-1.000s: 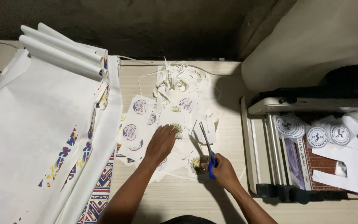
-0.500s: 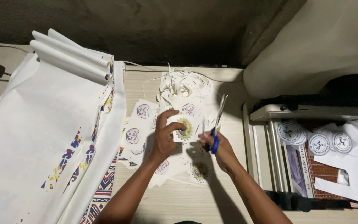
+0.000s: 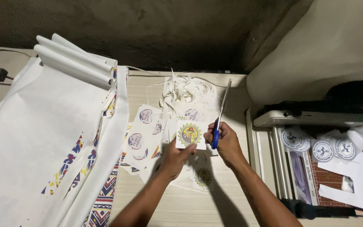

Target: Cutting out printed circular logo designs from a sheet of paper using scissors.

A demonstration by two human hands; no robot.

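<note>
Holding a square paper cutout with a yellow round emblem above the desk, left hand, fingers pinched on its lower edge. Gripping blue-handled scissors just right of the cutout, right hand, fingers closed through the handles, blades pointing up and away. Lying beneath: printed round stickers and white paper scraps. Spreading at left, rolled white sheets; at right, a paper cutter.

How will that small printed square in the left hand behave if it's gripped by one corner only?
The paper square looks thin like the sheets around it, so it would probably droop or curl. It seems very light: the left hand holds it up by its lower edge alone. The scissors in the right hand could easily push it aside.
</note>
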